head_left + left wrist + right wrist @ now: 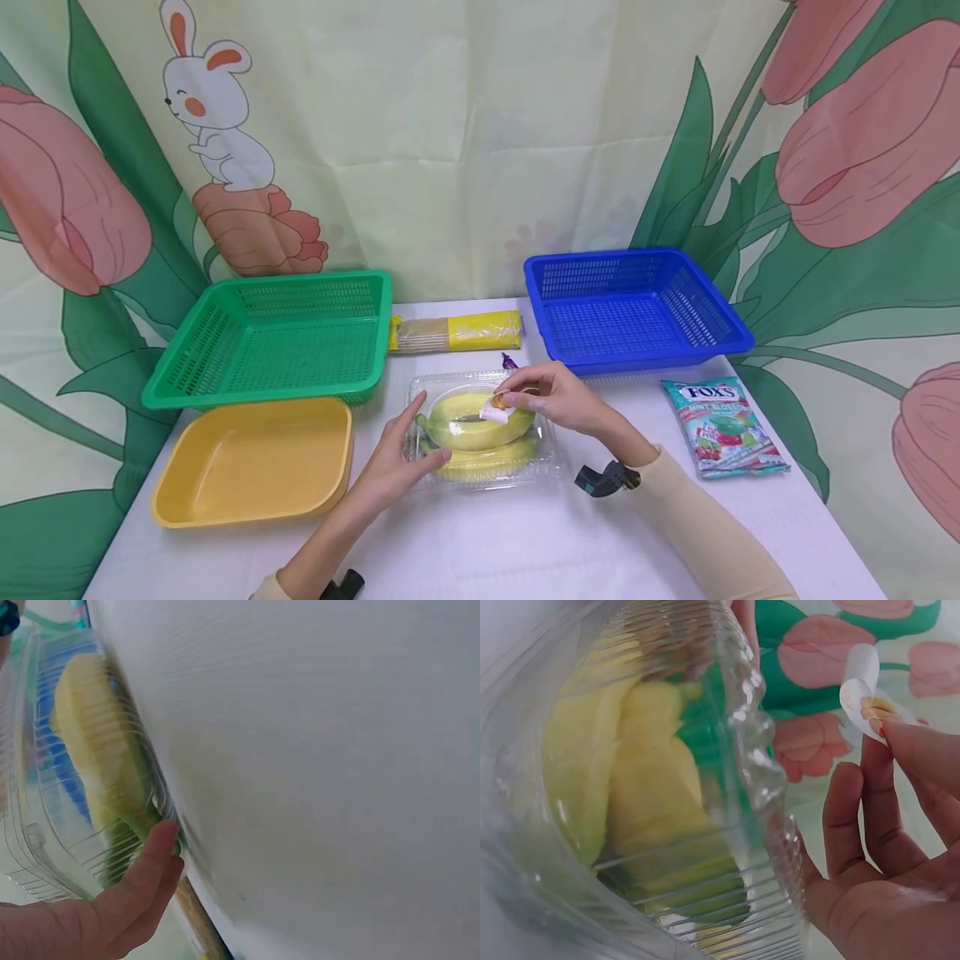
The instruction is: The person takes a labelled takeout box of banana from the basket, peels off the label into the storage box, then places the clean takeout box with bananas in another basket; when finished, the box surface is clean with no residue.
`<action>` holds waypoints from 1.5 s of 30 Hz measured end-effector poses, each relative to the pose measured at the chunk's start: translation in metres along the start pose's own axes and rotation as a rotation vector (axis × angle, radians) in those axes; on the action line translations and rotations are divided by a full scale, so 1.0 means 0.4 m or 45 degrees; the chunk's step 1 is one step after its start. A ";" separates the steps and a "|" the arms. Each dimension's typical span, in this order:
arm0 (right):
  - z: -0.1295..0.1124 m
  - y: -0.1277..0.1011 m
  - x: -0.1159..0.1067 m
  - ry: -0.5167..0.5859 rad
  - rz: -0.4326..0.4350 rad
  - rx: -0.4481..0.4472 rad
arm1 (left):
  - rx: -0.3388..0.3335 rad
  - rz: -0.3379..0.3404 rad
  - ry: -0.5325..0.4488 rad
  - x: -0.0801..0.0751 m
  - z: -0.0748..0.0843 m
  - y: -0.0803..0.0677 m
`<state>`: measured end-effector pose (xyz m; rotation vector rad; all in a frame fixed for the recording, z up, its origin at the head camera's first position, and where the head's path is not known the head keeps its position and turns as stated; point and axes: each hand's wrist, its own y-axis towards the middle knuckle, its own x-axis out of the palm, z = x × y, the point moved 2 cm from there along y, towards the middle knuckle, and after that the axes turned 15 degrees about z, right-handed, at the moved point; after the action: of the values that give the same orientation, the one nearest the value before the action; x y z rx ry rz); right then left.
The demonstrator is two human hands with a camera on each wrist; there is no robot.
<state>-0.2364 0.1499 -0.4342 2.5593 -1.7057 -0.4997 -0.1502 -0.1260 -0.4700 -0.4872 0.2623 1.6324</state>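
Observation:
A clear plastic clamshell box (551, 467) with yellow-green bananas (480, 457) inside sits at the front middle of the table, its lid down. My left hand (397, 458) steadies the box's left side, thumb by the front and fingers extended; the left wrist view shows its fingertips (161, 836) touching the ribbed wall. Over the lid, my right hand (558, 400) pinches a small curled white sticker (495, 411) with orange-gold print. In the right wrist view the sticker (861, 675) stands between thumb and forefinger, apart from the box.
Behind the box lie a yellow noodle packet (483, 331) and a small purple wrapper (508, 361). A green basket (300, 367) and a yellow tray (255, 462) stand left. At right are a blue basket (622, 325) and a Fox's candy bag (723, 427).

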 end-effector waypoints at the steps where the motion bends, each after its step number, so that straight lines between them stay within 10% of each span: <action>1: -0.003 0.000 0.003 -0.010 -0.003 -0.002 | 0.000 -0.001 0.002 -0.001 0.001 -0.001; 18: -0.052 0.013 0.037 -0.300 0.090 -0.106 | 0.047 0.070 0.100 -0.029 0.005 -0.018; 35: -0.110 0.063 0.103 -0.338 0.081 -0.131 | 0.092 0.208 0.218 -0.280 0.006 -0.075; 45: -0.149 0.106 0.180 -0.367 0.012 -0.182 | -0.019 0.303 0.317 -0.399 -0.031 -0.071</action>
<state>-0.2326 0.0588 -0.3875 2.4738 -1.6869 -0.9941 -0.1104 -0.2695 -0.4045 -0.6929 0.5100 1.8054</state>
